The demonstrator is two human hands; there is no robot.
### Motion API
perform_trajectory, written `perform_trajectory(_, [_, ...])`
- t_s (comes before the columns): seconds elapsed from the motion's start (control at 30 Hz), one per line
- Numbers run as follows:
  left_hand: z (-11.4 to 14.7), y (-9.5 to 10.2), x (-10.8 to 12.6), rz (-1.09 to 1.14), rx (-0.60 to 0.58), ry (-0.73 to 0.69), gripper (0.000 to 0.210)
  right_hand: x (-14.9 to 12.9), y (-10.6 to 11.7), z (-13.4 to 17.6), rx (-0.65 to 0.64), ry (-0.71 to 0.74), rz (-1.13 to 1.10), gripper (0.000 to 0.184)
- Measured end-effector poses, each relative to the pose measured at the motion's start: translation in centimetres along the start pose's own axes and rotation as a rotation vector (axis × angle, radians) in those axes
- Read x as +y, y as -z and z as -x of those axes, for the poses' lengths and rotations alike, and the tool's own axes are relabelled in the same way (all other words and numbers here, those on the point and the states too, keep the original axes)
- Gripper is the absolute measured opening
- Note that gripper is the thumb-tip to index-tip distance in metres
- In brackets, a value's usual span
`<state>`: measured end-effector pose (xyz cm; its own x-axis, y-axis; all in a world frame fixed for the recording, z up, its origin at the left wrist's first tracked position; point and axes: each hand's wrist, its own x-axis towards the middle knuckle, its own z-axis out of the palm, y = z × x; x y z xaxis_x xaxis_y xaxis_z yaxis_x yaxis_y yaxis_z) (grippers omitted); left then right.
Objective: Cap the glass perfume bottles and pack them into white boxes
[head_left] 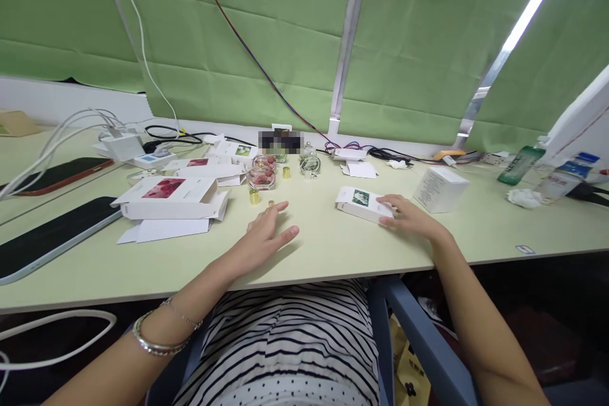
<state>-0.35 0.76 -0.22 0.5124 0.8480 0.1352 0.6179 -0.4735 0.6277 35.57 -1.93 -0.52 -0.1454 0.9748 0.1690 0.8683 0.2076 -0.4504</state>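
Note:
My left hand [259, 240] hovers over or rests on the table with thumb and fingers apart, holding nothing. Just beyond its fingertips are a small gold ring-like piece [271, 203] and a gold cap [254, 196]. My right hand [413, 219] grips the right end of a white box [360, 204] with a green picture, thumb on the near side and fingers on top. The box lies flat on the table. Clear glass bottles with red contents [261, 177], another gold cap [286, 172] and a clear glass bottle [309, 165] stand farther back.
Opened white boxes with red pictures [171, 193] lie at left, beside a tablet-like device [52, 235] and a phone [61, 176]. A white cube box [441, 189] stands right of my right hand. Beyond it are a green bottle [522, 162] and crumpled tissue [523, 198]. Cables run along the back.

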Motion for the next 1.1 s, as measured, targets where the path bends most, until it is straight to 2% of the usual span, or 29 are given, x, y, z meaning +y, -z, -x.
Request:
perform_trajectory(0.17, [0.2, 0.0, 0.5, -0.051, -0.014, 0.025, 0.062, 1.8, 1.3, -0.3, -0.101, -0.041, -0.046, 0.056])
perform_trajectory(0.27, [0.2, 0.1, 0.7, -0.081, -0.02, 0.023, 0.061, 2.2, 2.3, -1.7, -0.167, -0.091, 0.064, 0.058])
perform_trajectory(0.47, [0.2, -0.1, 0.5, -0.107, -0.042, 0.023, 0.062, 2.5, 5.7, -3.6, -0.36, -0.28, 0.267, 0.067])
perform_trajectory(0.57, [0.1, -0.3, 0.3, -0.113, -0.046, 0.014, 0.061, 1.3, 6.5, -4.8, -0.321, -0.263, 0.311, 0.069])
perform_trajectory(0.67, [0.1, -0.3, 0.3, -0.122, -0.048, 0.013, 0.06, -0.5, 6.0, -8.2, -0.133, -0.188, 0.371, 0.056])
perform_trajectory(0.73, [0.2, -0.3, 0.3, -0.13, -0.047, 0.014, 0.06, -1.5, 4.9, -11.3, -0.101, -0.243, 0.433, 0.046])
perform_trajectory(0.83, [0.2, -0.3, 0.3, -0.134, -0.05, 0.007, 0.059, -2.2, 3.0, -15.4, -0.125, -0.337, 0.457, 0.039])
perform_trajectory(0.9, [0.3, -0.3, 0.3, -0.13, -0.057, 0.001, 0.059, -2.3, 1.8, -17.0, -0.162, -0.394, 0.458, 0.035])
perform_trajectory(1.0, [0.4, -0.4, 0.2, -0.119, -0.066, -0.008, 0.059, -2.6, 0.5, -17.4, -0.234, -0.436, 0.455, 0.032])
perform_trajectory(1.1, [0.4, -0.5, 0.1, -0.114, -0.067, -0.024, 0.059, -3.2, 0.0, -16.6, -0.28, -0.427, 0.46, 0.04])
